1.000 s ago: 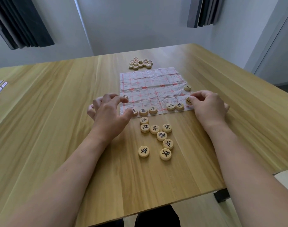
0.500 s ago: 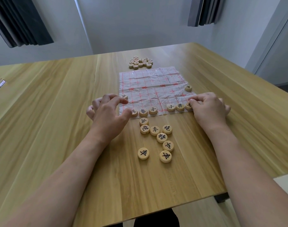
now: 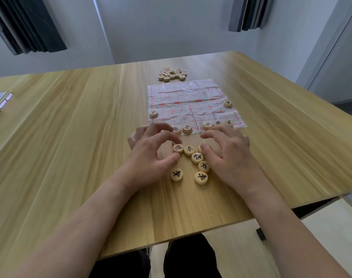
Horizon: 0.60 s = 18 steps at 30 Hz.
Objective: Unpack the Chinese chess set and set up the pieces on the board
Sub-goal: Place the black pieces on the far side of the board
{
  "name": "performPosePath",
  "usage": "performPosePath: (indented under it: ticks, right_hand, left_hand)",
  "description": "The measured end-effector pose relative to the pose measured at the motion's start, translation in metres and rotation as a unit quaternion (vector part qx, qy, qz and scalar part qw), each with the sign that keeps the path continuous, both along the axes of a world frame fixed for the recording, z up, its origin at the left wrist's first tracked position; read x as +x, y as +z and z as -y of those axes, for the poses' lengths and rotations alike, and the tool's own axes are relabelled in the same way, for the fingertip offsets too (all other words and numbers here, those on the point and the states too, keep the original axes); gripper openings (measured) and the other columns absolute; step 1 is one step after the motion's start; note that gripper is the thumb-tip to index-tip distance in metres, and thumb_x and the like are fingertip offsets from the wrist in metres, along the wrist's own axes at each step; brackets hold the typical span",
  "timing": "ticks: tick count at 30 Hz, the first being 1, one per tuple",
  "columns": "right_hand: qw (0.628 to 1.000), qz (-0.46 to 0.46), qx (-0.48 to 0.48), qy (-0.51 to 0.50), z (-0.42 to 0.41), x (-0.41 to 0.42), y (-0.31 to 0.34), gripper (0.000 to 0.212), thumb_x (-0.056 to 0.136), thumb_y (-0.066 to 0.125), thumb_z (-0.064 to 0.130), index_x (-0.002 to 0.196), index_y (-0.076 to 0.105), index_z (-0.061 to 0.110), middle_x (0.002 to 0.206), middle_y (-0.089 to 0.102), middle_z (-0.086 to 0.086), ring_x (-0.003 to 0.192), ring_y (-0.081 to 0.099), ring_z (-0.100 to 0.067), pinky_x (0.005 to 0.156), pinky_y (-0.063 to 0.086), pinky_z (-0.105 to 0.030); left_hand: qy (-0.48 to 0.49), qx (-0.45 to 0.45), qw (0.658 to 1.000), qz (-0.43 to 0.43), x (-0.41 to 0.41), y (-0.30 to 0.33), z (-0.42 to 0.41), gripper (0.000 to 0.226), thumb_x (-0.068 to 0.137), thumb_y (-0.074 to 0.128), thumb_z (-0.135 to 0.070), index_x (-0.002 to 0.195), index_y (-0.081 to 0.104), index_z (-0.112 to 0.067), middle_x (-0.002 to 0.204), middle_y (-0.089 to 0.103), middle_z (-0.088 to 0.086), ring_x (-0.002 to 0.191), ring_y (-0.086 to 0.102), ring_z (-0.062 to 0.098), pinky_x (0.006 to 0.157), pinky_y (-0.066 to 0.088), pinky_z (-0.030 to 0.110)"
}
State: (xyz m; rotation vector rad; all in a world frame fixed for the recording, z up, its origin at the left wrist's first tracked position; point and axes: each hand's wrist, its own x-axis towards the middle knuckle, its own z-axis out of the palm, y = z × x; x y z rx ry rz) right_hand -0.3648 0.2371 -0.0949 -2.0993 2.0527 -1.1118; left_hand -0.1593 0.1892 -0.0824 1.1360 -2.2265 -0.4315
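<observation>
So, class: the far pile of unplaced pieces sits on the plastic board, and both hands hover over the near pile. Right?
Not quite. The head view shows the far pile on the bare table, just beyond the board. The left hand and right hand do hover over the near pile.

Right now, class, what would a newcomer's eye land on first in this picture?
Two bare hands, left hand and right hand, hover with curled fingers over a loose cluster of black-lettered pieces on the wooden table. Just beyond lies the crinkled red-gridded board, partly set, and a far pile of pieces waits past its top edge.
</observation>
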Motion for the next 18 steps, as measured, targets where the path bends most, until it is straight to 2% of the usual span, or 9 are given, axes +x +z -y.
performPosePath:
  ticks: [3,7,13,18]
  right_hand:
    - [1.000,0.026,0.001,-0.004,-0.009,-0.002,0.002,0.022,0.088,0.057,0.034,0.108,0.065,0.029,0.117,0.056,0.013,0.117,0.047,-0.011,0.094,0.025,-0.028]
    - [0.995,0.098,0.025,-0.019,-0.009,-0.004,0.007,0.017,0.090,0.060,0.026,0.105,0.065,0.029,0.116,0.056,0.013,0.112,0.047,-0.011,0.099,0.029,-0.030]
    - [0.995,0.079,0.055,-0.017,-0.008,-0.003,0.006,0.015,0.089,0.060,0.027,0.103,0.066,0.030,0.114,0.055,0.015,0.111,0.048,-0.011,0.092,0.024,-0.027]
    - [0.994,0.082,0.072,-0.020,-0.006,-0.003,0.009,0.017,0.089,0.059,0.026,0.104,0.066,0.031,0.119,0.055,0.013,0.113,0.048,-0.012,0.096,0.024,-0.030]
  left_hand:
    - [-0.043,0.014,0.999,0.010,0.006,0.001,-0.013,0.033,0.071,0.050,-0.054,0.096,0.065,-0.040,0.125,0.046,-0.025,0.129,0.025,0.002,0.111,0.014,0.044]
    - [-0.077,0.034,0.995,0.048,0.013,0.003,-0.020,0.035,0.069,0.052,-0.060,0.098,0.062,-0.043,0.131,0.040,-0.028,0.136,0.016,0.000,0.115,0.004,0.045]
    - [-0.092,0.104,0.988,0.067,0.022,0.008,-0.020,0.032,0.069,0.064,-0.048,0.101,0.061,-0.047,0.135,0.034,-0.030,0.141,0.008,-0.001,0.118,-0.003,0.047]
    - [-0.106,0.122,0.983,0.083,0.022,0.009,-0.019,0.024,0.070,0.067,-0.042,0.094,0.065,-0.043,0.133,0.037,-0.031,0.141,0.009,-0.002,0.119,-0.004,0.046]
